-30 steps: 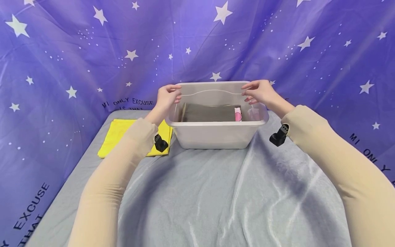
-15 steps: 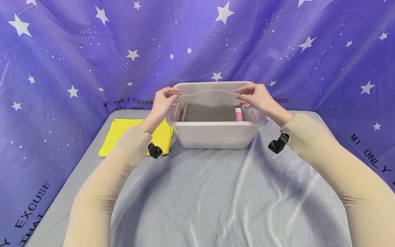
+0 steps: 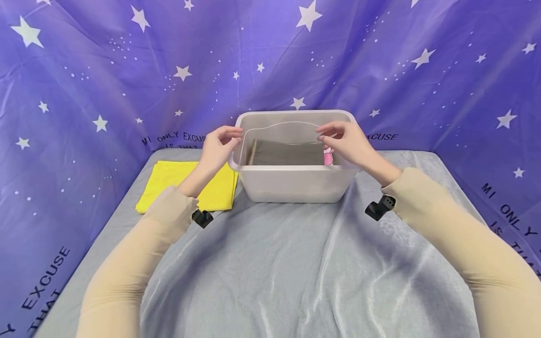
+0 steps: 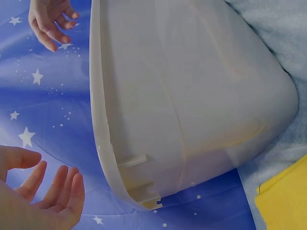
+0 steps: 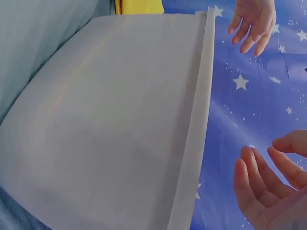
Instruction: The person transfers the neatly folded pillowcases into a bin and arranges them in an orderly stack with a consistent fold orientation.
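In the head view a pale grey plastic bin [image 3: 296,185] stands at the back of the cloth-covered table. A folded dark grey-brown item [image 3: 287,154] lies inside it, with a pink-and-white item [image 3: 328,157] at its right end. My left hand [image 3: 219,146] hovers by the bin's left rim, fingers loosely bent and holding nothing. Over the right part of the bin is my right hand [image 3: 345,142], likewise relaxed, its thumb apart from the fingers. Both wrist views show the hands beyond the bin's rim, apart from it, with nothing in them.
A folded yellow cloth [image 3: 171,183] lies left of the bin, partly behind my left forearm. Grey velvety fabric [image 3: 270,263] covers the table, wrinkled in front of the bin. A purple star-patterned curtain [image 3: 270,47] hangs close behind and along both sides.
Both hands have drawn back a little toward me; the left has shifted left and the right inward over the bin. The bin and the yellow cloth have stayed put.
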The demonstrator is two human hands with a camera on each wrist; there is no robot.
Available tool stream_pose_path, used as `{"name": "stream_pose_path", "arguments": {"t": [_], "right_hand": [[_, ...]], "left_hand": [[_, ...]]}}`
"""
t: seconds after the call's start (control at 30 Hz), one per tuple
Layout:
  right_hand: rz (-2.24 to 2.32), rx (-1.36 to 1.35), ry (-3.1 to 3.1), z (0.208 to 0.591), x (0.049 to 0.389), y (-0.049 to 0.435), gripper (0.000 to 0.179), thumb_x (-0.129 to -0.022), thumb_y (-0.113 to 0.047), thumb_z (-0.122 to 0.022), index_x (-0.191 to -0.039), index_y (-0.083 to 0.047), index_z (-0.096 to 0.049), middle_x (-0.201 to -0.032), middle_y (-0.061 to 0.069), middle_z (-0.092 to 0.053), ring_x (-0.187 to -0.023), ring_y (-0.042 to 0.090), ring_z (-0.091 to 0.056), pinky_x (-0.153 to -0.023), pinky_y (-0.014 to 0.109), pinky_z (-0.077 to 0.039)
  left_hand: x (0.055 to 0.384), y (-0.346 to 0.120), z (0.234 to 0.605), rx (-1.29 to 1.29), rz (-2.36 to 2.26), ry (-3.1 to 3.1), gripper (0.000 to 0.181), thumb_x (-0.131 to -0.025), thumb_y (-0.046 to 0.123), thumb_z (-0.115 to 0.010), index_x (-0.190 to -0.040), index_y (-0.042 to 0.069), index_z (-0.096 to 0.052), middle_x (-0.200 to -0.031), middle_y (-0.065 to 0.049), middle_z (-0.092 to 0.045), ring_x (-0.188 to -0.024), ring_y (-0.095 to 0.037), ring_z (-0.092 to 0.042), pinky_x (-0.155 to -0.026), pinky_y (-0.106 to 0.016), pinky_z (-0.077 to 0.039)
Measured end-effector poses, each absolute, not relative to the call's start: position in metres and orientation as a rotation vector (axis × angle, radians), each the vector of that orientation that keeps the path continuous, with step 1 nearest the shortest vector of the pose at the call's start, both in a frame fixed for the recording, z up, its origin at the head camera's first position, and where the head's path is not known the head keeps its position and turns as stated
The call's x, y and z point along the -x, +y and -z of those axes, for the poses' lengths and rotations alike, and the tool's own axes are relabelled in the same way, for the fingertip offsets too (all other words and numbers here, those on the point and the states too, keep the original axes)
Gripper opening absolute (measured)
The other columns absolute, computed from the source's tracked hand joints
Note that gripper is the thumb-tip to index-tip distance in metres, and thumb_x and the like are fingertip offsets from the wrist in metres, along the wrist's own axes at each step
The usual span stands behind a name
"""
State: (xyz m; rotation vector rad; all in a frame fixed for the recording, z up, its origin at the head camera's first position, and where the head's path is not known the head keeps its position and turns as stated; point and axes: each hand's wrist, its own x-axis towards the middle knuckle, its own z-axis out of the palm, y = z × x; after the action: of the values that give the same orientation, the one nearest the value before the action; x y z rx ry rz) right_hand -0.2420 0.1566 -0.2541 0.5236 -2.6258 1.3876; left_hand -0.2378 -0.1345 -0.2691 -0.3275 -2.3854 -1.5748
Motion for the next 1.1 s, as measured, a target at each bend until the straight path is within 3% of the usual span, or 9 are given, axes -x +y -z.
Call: {"name": "stream_pose_path", "arguments": {"t": [0.17, 0.37, 0.8, 1.1], "right_hand": [[-1.358, -0.556, -2.597, 0.258, 0.234, 0.152, 0.023, -0.082, -0.008, -0.057, -0.103, 0.002, -0.062, -0.093, 0.02, -0.064, -0.06, 0.0, -0.057, -0.054, 0.017, -0.044], [-1.348, -0.643, -2.555, 0.264, 0.223, 0.146, 0.022, -0.083, -0.006, -0.056, -0.102, 0.003, -0.062, -0.083, 0.017, -0.063, -0.056, 0.001, -0.054, -0.049, 0.017, -0.043], [-1.292, -0.769, -2.525, 0.282, 0.203, 0.128, 0.019, -0.082, -0.008, -0.06, -0.1, -0.005, -0.065, -0.088, 0.01, -0.066, -0.068, 0.015, -0.058, -0.06, 0.021, -0.045], [-1.418, -0.835, -2.512, 0.296, 0.193, 0.113, 0.021, -0.082, -0.004, -0.056, -0.1, -0.005, -0.065, -0.089, 0.008, -0.066, -0.069, 0.016, -0.059, -0.063, 0.027, -0.048]], "left_hand": [[0.227, -0.14, 0.271, 0.359, 1.512, -2.374, 0.022, -0.084, 0.003, -0.053, -0.104, -0.003, -0.061, -0.098, -0.02, -0.063, -0.085, -0.018, -0.058, -0.073, -0.018, -0.044], [0.215, -0.151, 0.276, 0.36, 1.494, -2.373, 0.023, -0.084, 0.002, -0.053, -0.105, -0.003, -0.061, -0.098, -0.018, -0.063, -0.08, -0.012, -0.056, -0.074, -0.02, -0.044], [0.187, -0.171, 0.289, 0.305, 1.447, -2.445, 0.025, -0.087, 0.012, -0.052, -0.11, 0.003, -0.059, -0.107, -0.01, -0.061, -0.09, -0.015, -0.055, -0.078, -0.029, -0.043], [0.167, -0.179, 0.289, 0.231, 1.443, -2.476, 0.025, -0.087, 0.006, -0.053, -0.109, -0.002, -0.058, -0.108, -0.016, -0.059, -0.088, -0.016, -0.054, -0.079, -0.029, -0.044]]}}
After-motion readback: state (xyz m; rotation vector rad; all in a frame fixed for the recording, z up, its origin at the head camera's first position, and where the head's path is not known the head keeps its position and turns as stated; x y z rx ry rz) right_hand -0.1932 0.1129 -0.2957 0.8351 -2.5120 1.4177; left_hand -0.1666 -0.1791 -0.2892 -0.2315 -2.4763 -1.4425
